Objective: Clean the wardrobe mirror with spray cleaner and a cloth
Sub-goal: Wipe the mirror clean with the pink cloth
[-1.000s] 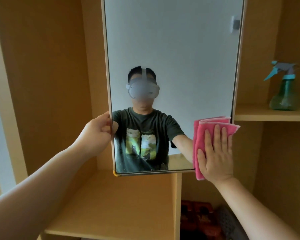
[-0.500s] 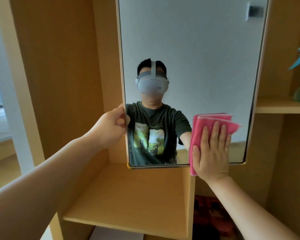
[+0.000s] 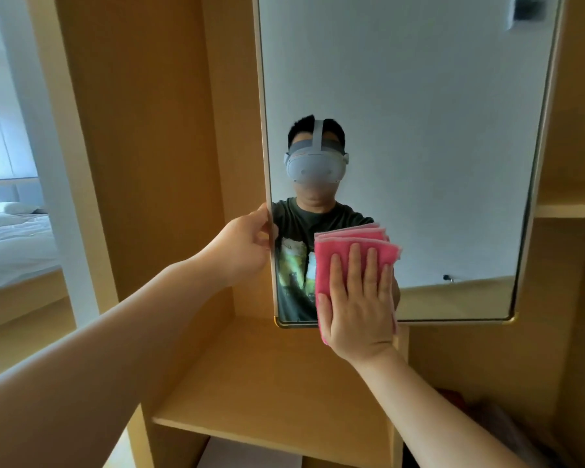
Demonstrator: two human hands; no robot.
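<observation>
Mirror: A tall mirror [image 3: 419,130] is hanging in front of a wooden wardrobe [image 3: 149,130], its bottom edge just above a shelf [image 3: 284,383].
Cloth: A folded pink cloth [image 3: 355,244] is lying flat on the glass by the mirror's bottom edge, toward the lower left corner, and is overhanging that edge a little.
Left hand: The left hand [image 3: 247,244] is curling round the mirror's left edge, gripping it.
Right hand: The right hand [image 3: 358,309] is pressing the cloth to the glass, fingers straight and slightly apart.
Handling: The mirror is probably stiff, smooth, breakable and free to swing, so gripping its frame edge looks wise. The cloth seems soft and light, best worked under a flat palm.
Count: One mirror, one cloth, two hands; no spray bottle is showing.
</observation>
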